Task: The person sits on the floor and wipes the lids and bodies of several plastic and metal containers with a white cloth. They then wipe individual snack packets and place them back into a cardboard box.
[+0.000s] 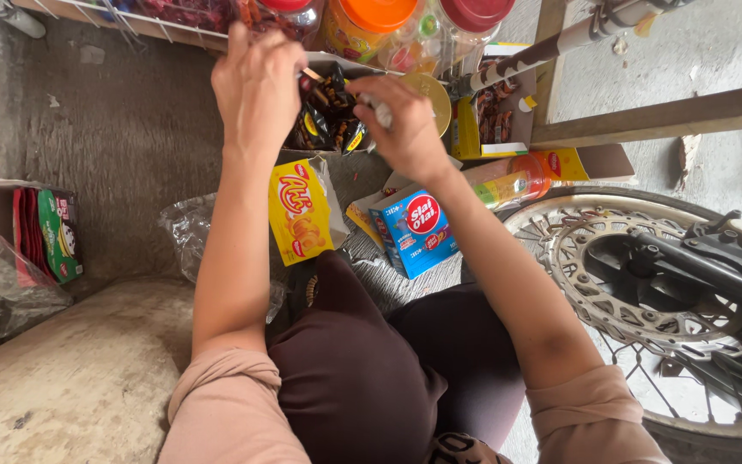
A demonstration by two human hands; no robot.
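My left hand (257,82) is raised over an open cardboard box of dark snack sachets (330,112), its fingers curled near the box's back edge; what it grips is hidden. My right hand (404,120) is closed on a small pale, silvery packet at the box's right side. Below the hands a yellow snack box (300,210) and a blue biscuit box (418,230) lie on the ground in front of my knees.
Plastic jars with orange and red lids (380,21) stand on a rack at the top. A yellow carton (491,120) and an orange bottle (517,182) lie right of the boxes. A motorcycle wheel with brake disc (637,275) fills the right. Packets sit in a box (49,236) at left.
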